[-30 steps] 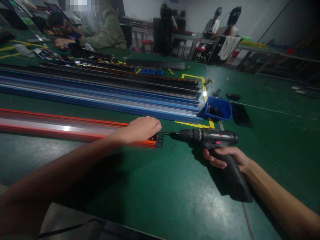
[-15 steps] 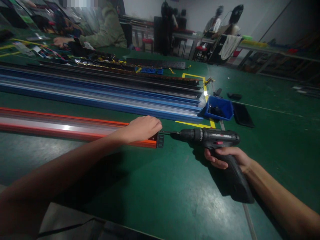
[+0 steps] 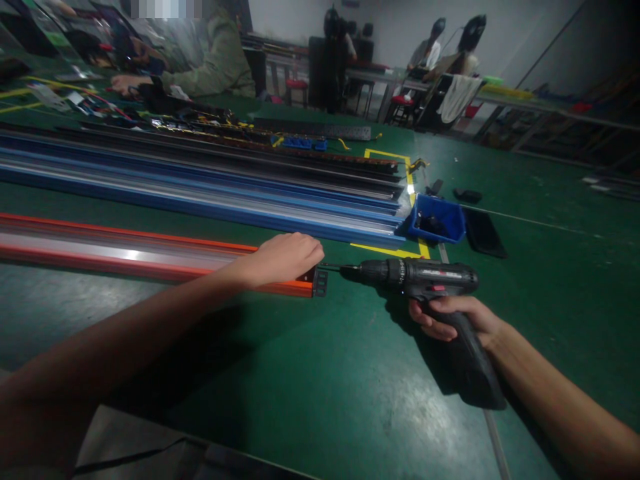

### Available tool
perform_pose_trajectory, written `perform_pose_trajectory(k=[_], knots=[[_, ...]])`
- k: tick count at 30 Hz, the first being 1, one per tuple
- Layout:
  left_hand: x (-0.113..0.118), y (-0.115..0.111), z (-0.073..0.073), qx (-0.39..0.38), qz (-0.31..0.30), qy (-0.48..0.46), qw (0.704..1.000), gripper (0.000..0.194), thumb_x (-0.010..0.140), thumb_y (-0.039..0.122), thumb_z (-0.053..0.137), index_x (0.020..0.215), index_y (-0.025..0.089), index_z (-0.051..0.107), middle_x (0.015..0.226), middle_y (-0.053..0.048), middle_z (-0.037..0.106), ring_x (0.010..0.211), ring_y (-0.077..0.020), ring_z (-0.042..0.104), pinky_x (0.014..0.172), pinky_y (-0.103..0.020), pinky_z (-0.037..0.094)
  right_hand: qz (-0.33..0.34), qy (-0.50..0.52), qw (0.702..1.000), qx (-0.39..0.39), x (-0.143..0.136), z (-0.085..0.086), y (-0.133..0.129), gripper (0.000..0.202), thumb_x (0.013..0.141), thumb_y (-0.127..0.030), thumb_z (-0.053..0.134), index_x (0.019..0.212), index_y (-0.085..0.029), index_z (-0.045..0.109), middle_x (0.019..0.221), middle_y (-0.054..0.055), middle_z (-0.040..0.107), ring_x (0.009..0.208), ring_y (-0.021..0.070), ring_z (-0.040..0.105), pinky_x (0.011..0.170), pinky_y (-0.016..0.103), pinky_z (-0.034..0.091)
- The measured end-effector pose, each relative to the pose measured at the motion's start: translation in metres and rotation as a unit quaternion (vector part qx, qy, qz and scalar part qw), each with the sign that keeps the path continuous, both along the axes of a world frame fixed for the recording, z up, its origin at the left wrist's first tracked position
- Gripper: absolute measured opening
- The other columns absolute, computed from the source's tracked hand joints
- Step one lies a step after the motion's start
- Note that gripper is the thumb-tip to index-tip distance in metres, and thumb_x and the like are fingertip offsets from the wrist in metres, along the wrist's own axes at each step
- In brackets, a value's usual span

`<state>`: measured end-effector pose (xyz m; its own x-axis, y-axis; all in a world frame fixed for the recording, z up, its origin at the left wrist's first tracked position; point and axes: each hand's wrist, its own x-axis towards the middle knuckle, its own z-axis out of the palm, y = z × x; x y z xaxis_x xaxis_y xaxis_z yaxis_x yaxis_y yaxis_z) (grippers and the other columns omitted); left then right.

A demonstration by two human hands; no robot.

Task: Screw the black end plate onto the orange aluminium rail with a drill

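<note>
My right hand (image 3: 455,320) is wrapped round the grip of a black cordless drill (image 3: 420,277). Its long bit (image 3: 333,267) points left and reaches the end of an orange-edged metal profile (image 3: 165,257). A black end cap (image 3: 321,283) sits at that end of the profile. Over the same end lies my left hand (image 3: 290,257), closed on the profile with its fingertips curled down and hidden. Whether the bit's tip sits in a screw cannot be made out.
Behind the orange profile lie several blue and black profiles (image 3: 250,193) side by side. A blue bin (image 3: 440,220) with small dark parts stands at their right end, beside a dark flat object (image 3: 485,232). A co-worker's sleeve (image 3: 225,60) shows across the green table.
Hands, drill and profile keep nearly the same places. A small light now shows on the drill below the chuck.
</note>
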<state>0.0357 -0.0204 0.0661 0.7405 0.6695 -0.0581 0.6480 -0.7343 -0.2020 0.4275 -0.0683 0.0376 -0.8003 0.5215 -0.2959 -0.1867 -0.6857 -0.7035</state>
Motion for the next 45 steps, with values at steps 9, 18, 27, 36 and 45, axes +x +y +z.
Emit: perform_pose_trajectory(k=[9,18,27,36,45], knots=[[0.0023,-0.0018,0.003,-0.02,0.017,-0.005,1.0,0.038,0.104,0.021,0.034,0.11,0.012,0.07,0.109,-0.016,0.073,0.096,-0.0251,0.069,0.078,-0.035,0.05,-0.007,-0.012,1.0,0.005,-0.0001,-0.0004,-0.0007,0.022,0.094,-0.023,0.072,0.103,-0.003,0.076,0.081,0.006,0.065,0.049,0.0038,0.05,0.052,0.016,0.051],[-0.0012,-0.0002,-0.0008,0.001,-0.004,-0.006,1.0,0.034,0.104,0.02,0.036,0.11,0.012,0.068,0.106,-0.014,0.073,0.094,-0.0259,0.069,0.073,-0.035,0.048,-0.007,-0.01,1.0,-0.001,0.0017,-0.0014,-0.0001,0.021,0.094,-0.022,0.072,0.102,-0.003,0.076,0.082,0.006,0.065,0.049,0.0034,0.049,0.053,0.016,0.051],[-0.0001,-0.0006,-0.0007,0.0,0.002,-0.013,1.0,0.034,0.104,0.021,0.036,0.109,0.013,0.068,0.105,-0.014,0.072,0.093,-0.0259,0.069,0.07,-0.035,0.047,-0.009,-0.012,1.0,-0.01,-0.0004,0.002,-0.0009,0.022,0.094,-0.022,0.072,0.103,-0.002,0.076,0.083,0.007,0.066,0.05,0.0035,0.051,0.053,0.015,0.05],[0.0016,-0.0016,0.0022,-0.001,0.002,-0.002,1.0,0.035,0.104,0.02,0.034,0.109,0.012,0.067,0.106,-0.013,0.073,0.094,-0.0244,0.069,0.076,-0.035,0.049,0.003,0.001,1.0,0.011,-0.0006,0.0003,0.0,0.023,0.095,-0.023,0.07,0.106,-0.004,0.074,0.087,0.008,0.066,0.053,0.0044,0.053,0.054,0.016,0.049],[0.0001,-0.0008,0.0,-0.003,-0.001,-0.011,1.0,0.034,0.104,0.021,0.035,0.109,0.013,0.067,0.107,-0.014,0.072,0.094,-0.0249,0.068,0.074,-0.035,0.049,0.0,-0.011,1.0,-0.007,-0.0026,0.003,-0.0002,0.025,0.091,-0.025,0.074,0.104,-0.004,0.075,0.086,0.008,0.065,0.05,0.005,0.05,0.052,0.017,0.05]])
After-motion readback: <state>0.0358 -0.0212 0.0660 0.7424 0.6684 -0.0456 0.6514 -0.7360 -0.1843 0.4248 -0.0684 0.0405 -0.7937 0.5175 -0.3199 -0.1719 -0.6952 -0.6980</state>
